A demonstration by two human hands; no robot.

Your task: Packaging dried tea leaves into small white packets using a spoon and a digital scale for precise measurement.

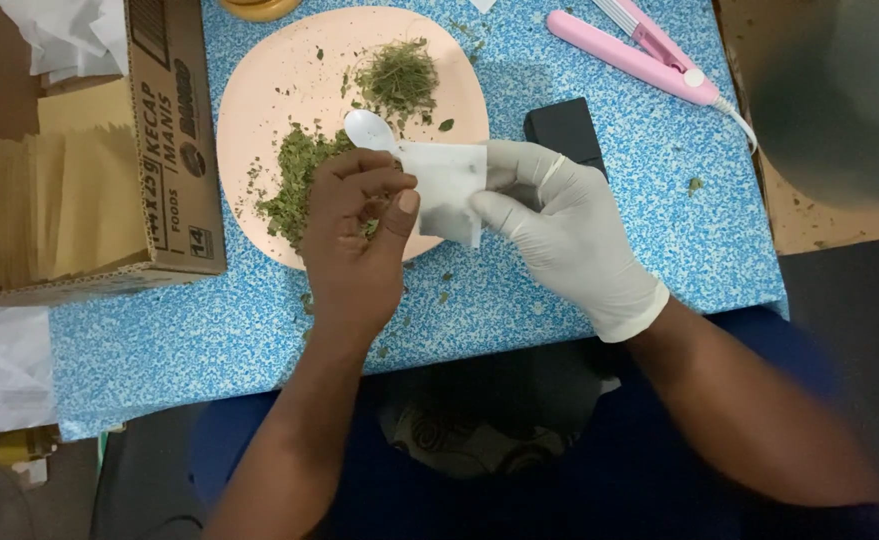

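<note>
At our far left an open cardboard box [109, 150] of flat paper sheets crowds the blue speckled table [209, 340]. Our bare left hand [354, 235] pinches dried green herbs [294, 185] beside a white spoon [371, 130] over the pink plate [259, 90]. Our gloved right hand [559, 225] grips the small white sachet [446, 190], which looks barely filled; two herb heaps remain. Rightward, a black block [564, 130] and pink sealer [639, 55] lie near the table's edge, leaving bare room nearer us.

The spoon [369, 128] handle hides under the left hand [354, 235]; the cardboard box [89, 150] runs off the frame.
</note>
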